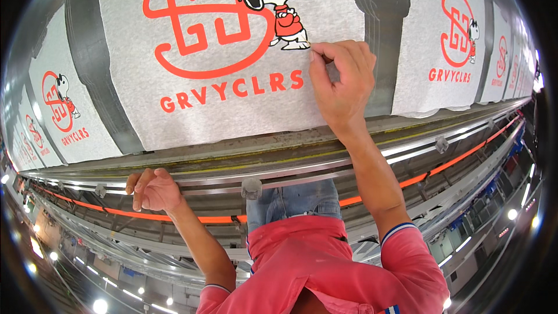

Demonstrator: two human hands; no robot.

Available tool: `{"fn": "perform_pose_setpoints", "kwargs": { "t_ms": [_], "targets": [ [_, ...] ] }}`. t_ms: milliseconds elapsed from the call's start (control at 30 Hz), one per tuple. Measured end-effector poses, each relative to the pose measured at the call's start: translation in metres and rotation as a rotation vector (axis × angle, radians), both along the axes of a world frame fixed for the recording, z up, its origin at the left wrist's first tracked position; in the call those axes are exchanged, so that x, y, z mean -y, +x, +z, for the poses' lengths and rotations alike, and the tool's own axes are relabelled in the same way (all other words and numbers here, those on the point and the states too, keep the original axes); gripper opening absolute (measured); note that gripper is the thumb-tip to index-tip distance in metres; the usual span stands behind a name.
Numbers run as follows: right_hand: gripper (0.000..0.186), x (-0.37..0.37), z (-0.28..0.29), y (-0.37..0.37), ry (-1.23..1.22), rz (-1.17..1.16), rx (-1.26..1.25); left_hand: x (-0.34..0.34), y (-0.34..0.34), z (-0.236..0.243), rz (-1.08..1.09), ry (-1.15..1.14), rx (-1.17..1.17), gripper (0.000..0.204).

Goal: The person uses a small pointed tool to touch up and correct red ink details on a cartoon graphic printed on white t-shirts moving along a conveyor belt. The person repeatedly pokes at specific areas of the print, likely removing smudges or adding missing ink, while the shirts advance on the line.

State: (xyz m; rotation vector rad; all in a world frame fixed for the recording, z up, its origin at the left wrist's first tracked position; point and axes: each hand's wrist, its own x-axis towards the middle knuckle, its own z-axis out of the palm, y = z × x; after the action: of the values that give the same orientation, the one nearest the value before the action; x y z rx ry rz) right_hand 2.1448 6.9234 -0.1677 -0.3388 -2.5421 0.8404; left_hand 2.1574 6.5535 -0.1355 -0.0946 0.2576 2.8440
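A light grey fabric panel (pixel 128 70) printed with an orange-red emblem, lettering and a cartoon dog (pixel 286 20) in sunglasses lies on the dark printing table (pixel 381 35). My right hand (pixel 343 81) has thumb and forefinger pinched at the dog's right foot, touching or very near the fabric; whatever is between the fingertips is too small to make out. My left hand (pixel 154 189) is below the panel at the table's metal edge rail (pixel 203 176), palm partly up, fingers loosely bent and apart, holding nothing.
More printed panels run along the table to the left (pixel 70 110) and right (pixel 436 35). An orange strip (pixel 427 174) follows the framework along the near side, with small metal blocks (pixel 251 189) on the rail. My body, in pink shirt and jeans, is against the near edge.
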Motion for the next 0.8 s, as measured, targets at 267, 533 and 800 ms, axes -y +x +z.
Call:
{"fn": "perform_pose_setpoints", "kwargs": {
  "t_ms": [267,533,800],
  "targets": [
    [0.018,0.002,0.0,-0.001,-0.028,-0.014,-0.005,0.002,0.0,0.0,-0.005,0.008,0.011,0.015],
    [0.018,0.002,0.002,-0.001,-0.011,-0.012,0.011,0.007,0.001,-0.005,-0.004,0.022,0.02,0.015],
    [0.019,0.002,0.002,-0.002,-0.008,-0.008,0.017,0.011,0.002,-0.007,-0.007,0.03,0.023,0.014]
  ]
}}
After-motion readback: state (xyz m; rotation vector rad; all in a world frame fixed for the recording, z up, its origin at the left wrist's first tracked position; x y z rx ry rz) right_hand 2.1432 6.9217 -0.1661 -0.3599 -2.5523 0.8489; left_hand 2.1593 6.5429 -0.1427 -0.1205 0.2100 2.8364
